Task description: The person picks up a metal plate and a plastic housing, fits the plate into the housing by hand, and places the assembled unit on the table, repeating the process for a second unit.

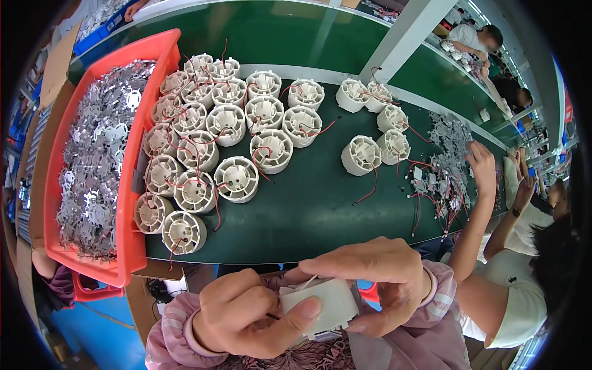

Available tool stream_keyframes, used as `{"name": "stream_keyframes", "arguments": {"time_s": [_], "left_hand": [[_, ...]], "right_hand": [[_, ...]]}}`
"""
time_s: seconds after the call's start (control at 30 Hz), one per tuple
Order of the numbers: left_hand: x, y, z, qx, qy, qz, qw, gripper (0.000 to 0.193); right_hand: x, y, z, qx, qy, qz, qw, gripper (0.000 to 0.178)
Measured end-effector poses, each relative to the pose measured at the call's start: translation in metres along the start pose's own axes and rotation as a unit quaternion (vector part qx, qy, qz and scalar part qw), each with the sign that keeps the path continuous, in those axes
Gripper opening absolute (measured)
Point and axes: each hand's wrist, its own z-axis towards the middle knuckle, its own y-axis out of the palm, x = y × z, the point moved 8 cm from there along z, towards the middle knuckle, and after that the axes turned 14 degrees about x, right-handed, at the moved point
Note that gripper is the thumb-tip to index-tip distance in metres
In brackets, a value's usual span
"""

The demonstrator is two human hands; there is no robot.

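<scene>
Close to my body, above the near edge of the table, I hold a white plastic housing [330, 302] tilted on its side. My left hand [243, 311] is closed on it, thumb pressed along its wall. From the other side my right hand [385, 277] grips it, with fingers over the top and the thumb lower down. A thin dark bit, perhaps a wire, shows by the left fingers; the housing's inner side is hidden. Beyond my hands, several round white housings with red and black wires [238, 179] stand on the green table [296, 216].
At left is a red-orange bin [132, 228] full of silvery metal plates [102, 154]. A smaller group of housings [362, 155] stands right of centre. Further right lie loose metal plates [449, 139] and wired parts [431, 185], with a co-worker's hand [482, 163] over them.
</scene>
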Motion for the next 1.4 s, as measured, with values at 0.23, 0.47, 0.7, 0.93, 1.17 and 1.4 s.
{"name": "stream_keyframes", "arguments": {"time_s": [0.23,0.47,0.7,0.93,1.17,1.4], "left_hand": [[0.0,0.005,-0.007,-0.015,-0.02,-0.064,0.998,0.055],[-0.017,0.017,-0.001,-0.002,-0.187,-0.178,0.966,0.049],[-0.041,0.029,-0.014,0.096,-0.471,-0.387,0.787,0.057],[-0.03,0.035,-0.01,-0.042,-0.455,-0.276,0.846,0.063],[-0.029,0.031,-0.015,-0.031,-0.485,-0.184,0.855,0.06],[-0.024,0.03,-0.012,-0.033,-0.422,-0.14,0.895,0.061]], "right_hand": [[-0.002,0.002,-0.002,-0.027,-0.017,-0.009,0.999,0.059],[0.03,0.007,-0.013,0.061,0.123,0.176,0.975,0.064],[0.039,0.024,-0.024,0.063,0.403,0.413,0.814,0.096],[0.038,0.035,-0.029,0.04,0.47,0.468,0.747,0.089],[0.044,0.038,-0.032,0.089,0.478,0.477,0.732,0.08],[0.049,0.035,-0.032,0.109,0.461,0.475,0.742,0.077]]}}
